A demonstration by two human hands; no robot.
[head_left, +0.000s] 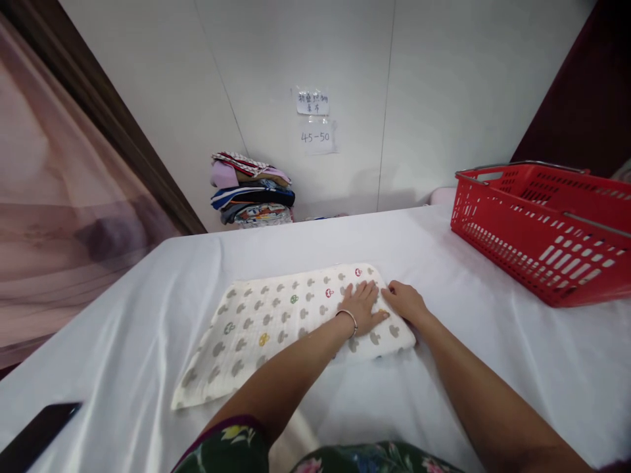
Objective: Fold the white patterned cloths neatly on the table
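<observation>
A white gauze cloth (pixel 276 322) with grey, red, green and yellow mushroom prints lies folded in a long flat shape on the white-covered table. My left hand (pixel 362 307), with a bangle at the wrist, presses flat on its right part, fingers spread. At the cloth's right edge is my right hand (pixel 407 302), fingers curled in against the fabric; the fingertips are partly hidden. A piece of the cloth's near side is hidden behind my left forearm.
A red plastic basket (pixel 522 243) stands at the table's right. Behind the far edge rises a stack of folded fabrics (pixel 254 190) by the wall. A dark phone (pixel 39 437) lies front left. A pink curtain (pixel 64 217) hangs at left.
</observation>
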